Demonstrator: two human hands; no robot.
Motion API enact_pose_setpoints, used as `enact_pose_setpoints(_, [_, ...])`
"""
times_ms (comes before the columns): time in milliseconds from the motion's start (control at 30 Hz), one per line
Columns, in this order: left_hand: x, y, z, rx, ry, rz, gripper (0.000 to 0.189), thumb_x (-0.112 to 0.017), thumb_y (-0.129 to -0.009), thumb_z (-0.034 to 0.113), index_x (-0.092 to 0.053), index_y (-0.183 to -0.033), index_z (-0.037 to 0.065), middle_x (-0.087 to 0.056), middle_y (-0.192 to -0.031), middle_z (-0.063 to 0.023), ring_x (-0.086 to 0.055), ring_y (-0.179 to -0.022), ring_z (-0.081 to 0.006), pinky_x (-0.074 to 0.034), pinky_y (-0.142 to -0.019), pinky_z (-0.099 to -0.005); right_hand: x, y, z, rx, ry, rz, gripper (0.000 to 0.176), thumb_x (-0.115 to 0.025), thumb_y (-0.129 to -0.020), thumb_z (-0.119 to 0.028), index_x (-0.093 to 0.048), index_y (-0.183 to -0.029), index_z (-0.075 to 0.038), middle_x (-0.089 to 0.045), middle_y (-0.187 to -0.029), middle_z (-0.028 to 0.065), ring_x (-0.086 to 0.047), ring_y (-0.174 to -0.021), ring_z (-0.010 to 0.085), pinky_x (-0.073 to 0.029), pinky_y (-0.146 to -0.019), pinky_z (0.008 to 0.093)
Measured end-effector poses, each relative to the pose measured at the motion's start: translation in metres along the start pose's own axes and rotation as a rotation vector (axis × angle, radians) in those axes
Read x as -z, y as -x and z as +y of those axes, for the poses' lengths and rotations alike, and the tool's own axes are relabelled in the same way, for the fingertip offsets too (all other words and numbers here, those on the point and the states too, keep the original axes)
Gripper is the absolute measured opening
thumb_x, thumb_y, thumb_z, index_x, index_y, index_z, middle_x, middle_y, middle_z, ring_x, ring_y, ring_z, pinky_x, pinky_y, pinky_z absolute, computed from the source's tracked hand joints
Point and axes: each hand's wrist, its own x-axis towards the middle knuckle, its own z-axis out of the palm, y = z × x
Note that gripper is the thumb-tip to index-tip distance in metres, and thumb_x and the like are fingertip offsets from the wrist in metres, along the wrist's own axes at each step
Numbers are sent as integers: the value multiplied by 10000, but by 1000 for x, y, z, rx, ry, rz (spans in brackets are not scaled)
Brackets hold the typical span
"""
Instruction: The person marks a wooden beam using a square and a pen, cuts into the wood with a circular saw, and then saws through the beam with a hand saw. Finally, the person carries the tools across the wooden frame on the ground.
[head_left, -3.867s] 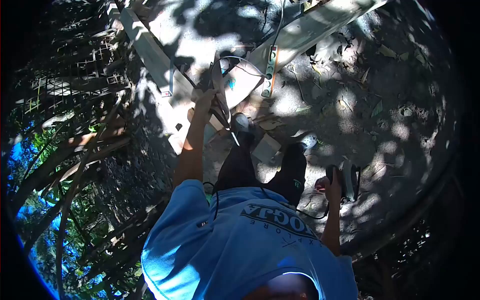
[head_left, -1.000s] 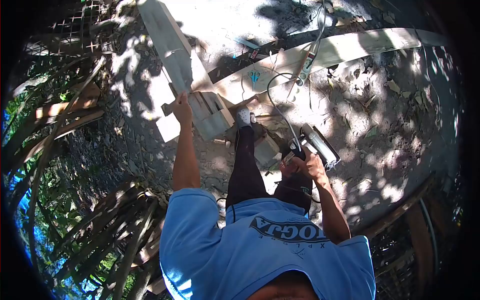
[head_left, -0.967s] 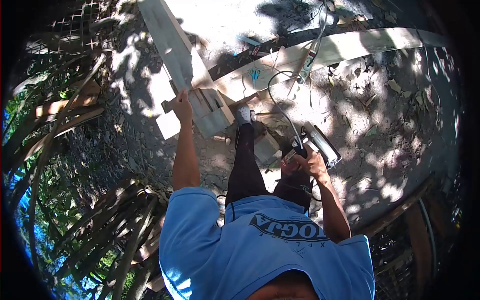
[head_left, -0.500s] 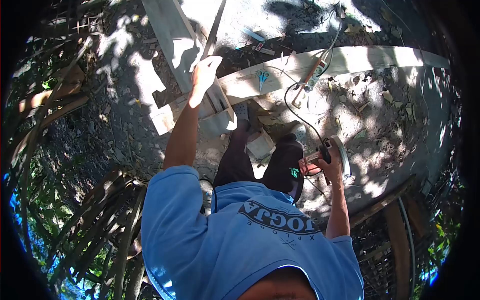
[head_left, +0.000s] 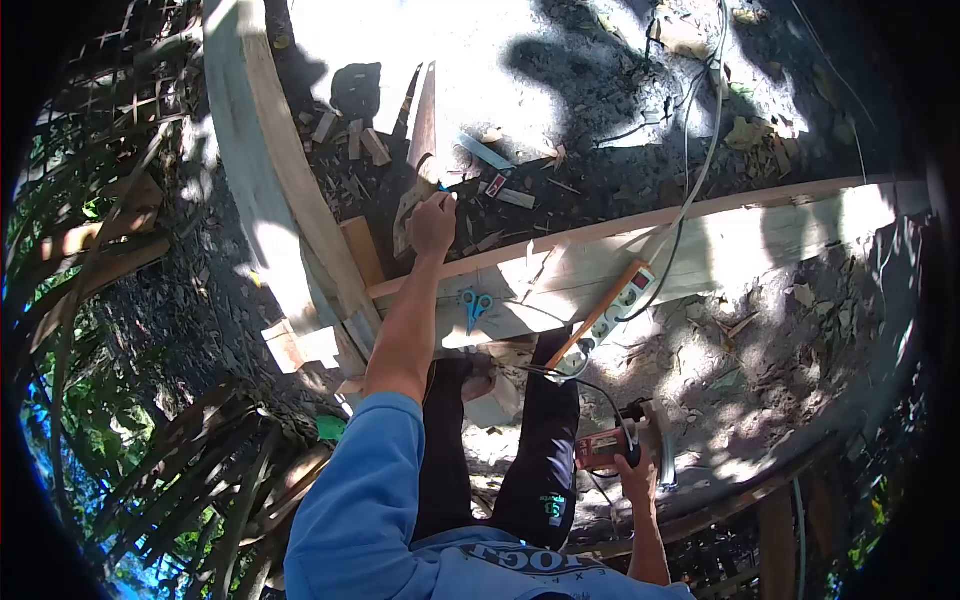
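My left hand (head_left: 435,222) is closed above the boards, with a small teal tip showing at its fingers; what it holds is not clear. Beside its fingers lies a handsaw (head_left: 424,125), blade pointing away from me. My right hand (head_left: 637,478) grips a red and black circular saw (head_left: 600,450) low on the right, beside my leg. Teal-handled scissors (head_left: 475,304) rest on the long wooden beam (head_left: 730,245). A power strip (head_left: 608,318) leans across that beam's near edge.
A second thick beam (head_left: 262,190) runs away on the left, meeting the first near my feet. Wood offcuts (head_left: 374,147) and a pale blue strip (head_left: 485,151) lie on the ground beyond. A white cable (head_left: 697,185) reaches the power strip. Dry fronds (head_left: 205,455) crowd the lower left.
The view has shifted, so the beams and power strip appear lower. My left hand has moved away from the left beam toward the handsaw. My right hand still holds the circular saw.
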Motion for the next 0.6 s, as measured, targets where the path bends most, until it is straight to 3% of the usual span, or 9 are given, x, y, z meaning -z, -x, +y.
enact_pose_setpoints(133, [-128, -46, 1, -37, -88, 183, 356, -593, -915, 489, -717, -1086, 203, -658, -950, -185, -638, -905, -388, -468, -838, -508, 1, -61, -13, 16, 111, 35, 653, -729, -806, -211, -479, -1393, -72, -672, -992, 196, -654, -856, 344, -520, -790, 444])
enact_pose_setpoints(233, [-197, -78, -2, -55, -128, 175, 401, -613, -898, 520, -712, -1105, 191, -651, -913, -199, -635, -888, -392, -466, -825, -513, -2, -102, 10, 77, 52, -5, 669, -729, -773, -111, -471, -1386, -40, -688, -1033, 249, -700, -938, 384, -554, -786, 415])
enact_pose_setpoints(367, [-256, -93, -17, -139, -242, 155, 477, -663, -853, 544, -694, -1123, 151, -629, -915, -195, -619, -890, -366, -442, -830, -483, -8, -131, 21, -59, 11, -86, 694, -725, -745, -69, -469, -1389, -41, -687, -1053, 244, -696, -969, 388, -555, -800, 412])
enact_pose_setpoints(433, [-270, -94, -22, -176, -355, 105, 573, -703, -799, 577, -675, -1172, 144, -607, -973, -184, -603, -941, -355, -432, -843, -467, -12, -137, 39, 93, 40, -68, 722, -693, -776, -32, -428, -1446, -72, -674, -1096, 225, -676, -827, 327, -534, -739, 402])
enact_pose_setpoints(500, [-281, -105, -17, -162, -349, 67, 614, -746, -754, 578, -668, -1190, 152, -589, -1009, -170, -588, -974, -348, -424, -859, -461, -20, -144, 45, 131, 48, -40, 736, -695, -764, -22, -424, -1447, -64, -679, -1056, 221, -673, -806, 304, -529, -721, 387])
enact_pose_setpoints(600, [-295, -106, -27, -150, -300, 66, 579, -797, -724, 517, -680, -1146, 138, -589, -998, -173, -578, -967, -354, -425, -856, -472, -12, -134, 16, -254, 8, -183, 688, -702, -785, -64, -439, -1420, -30, -679, -984, 199, -670, -834, 298, -526, -747, 384])
